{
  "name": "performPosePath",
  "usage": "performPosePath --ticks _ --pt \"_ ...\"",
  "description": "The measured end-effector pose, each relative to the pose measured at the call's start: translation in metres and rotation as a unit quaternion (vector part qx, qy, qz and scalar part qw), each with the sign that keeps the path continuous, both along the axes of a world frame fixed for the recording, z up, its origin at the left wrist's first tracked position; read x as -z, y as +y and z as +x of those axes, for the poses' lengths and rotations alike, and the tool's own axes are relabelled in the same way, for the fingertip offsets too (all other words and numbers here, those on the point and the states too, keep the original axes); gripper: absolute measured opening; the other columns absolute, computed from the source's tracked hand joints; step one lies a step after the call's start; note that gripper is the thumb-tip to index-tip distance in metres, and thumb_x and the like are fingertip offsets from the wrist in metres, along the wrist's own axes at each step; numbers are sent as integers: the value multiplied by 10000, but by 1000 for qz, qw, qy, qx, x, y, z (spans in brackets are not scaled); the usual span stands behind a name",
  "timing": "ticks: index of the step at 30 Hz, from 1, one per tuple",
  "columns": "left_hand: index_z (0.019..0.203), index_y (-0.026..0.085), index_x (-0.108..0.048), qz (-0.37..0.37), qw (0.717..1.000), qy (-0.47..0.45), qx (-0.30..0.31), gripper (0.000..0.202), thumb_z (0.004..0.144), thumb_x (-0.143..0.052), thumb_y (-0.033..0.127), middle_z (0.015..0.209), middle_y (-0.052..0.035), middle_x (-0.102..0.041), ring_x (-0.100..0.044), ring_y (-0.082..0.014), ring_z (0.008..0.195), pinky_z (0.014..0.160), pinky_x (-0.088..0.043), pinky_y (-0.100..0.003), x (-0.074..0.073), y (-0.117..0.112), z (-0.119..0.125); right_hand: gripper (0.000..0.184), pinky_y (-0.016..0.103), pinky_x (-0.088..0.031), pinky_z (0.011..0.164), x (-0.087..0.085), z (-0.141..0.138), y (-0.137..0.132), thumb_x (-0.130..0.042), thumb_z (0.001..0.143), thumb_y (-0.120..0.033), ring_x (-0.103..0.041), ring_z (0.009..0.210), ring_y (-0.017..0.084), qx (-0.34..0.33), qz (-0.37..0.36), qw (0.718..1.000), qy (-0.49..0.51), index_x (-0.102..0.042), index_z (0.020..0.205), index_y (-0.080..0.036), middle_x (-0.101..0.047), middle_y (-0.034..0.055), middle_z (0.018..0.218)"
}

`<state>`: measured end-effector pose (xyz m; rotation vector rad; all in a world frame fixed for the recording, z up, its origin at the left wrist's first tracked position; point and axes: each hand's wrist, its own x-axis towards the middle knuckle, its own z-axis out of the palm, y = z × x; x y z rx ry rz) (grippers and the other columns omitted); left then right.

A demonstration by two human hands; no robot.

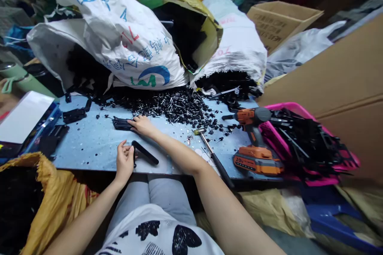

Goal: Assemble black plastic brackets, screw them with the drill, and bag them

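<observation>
Both busy | left hand (pixel 125 160) pinches bar (pixel 146 153); right hand (pixel 143 125) flat on bracket (pixel 120 123); drill (pixel 254 137) nearby

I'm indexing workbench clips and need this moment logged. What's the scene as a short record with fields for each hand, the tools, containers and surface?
left hand: holds one end of a black plastic bar near the table's front edge
right hand: fingers resting on a black plastic part
loose parts: heap of small black fasteners beyond the hands
tools: orange cordless drill and hammer, right of the right forearm
containers: pink basket of black pieces; white woven sacks
surface: blue table
</observation>
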<state>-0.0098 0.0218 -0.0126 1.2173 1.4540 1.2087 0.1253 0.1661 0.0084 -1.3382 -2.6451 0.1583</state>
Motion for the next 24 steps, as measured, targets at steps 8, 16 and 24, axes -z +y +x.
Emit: performPosePath --ticks 8,16,24 --pt "1271 189 -482 135 919 352 115 412 863 -460 240 1266 -180 -490 -493 -306 1170 933 -435 -510 -13 0 -3 377 334 -351 955 -12 172 10 -458 926 -363 -499 1092 198 201 57 962 178 -569 1216 -150 -584 112 1206" --pt "1166 225 -599 259 716 522 384 444 827 -389 30 958 -88 -664 -585 -221 945 965 -356 -519 -18 28 16 382 354 -370 851 -35 341 68 -634 774 -111 -568 945 171 624 93 735 248 -509 1118 -2 -606 240 1018" --pt "1192 176 -579 216 683 613 333 451 815 -412 -7 873 -79 -639 -578 -209 826 771 -411 -369 -19 22 34 640 381 -362 797 -21 377 84 -684 653 -68 -604 879 200 734 73 600 309 -399 1224 -17 -612 227 934"
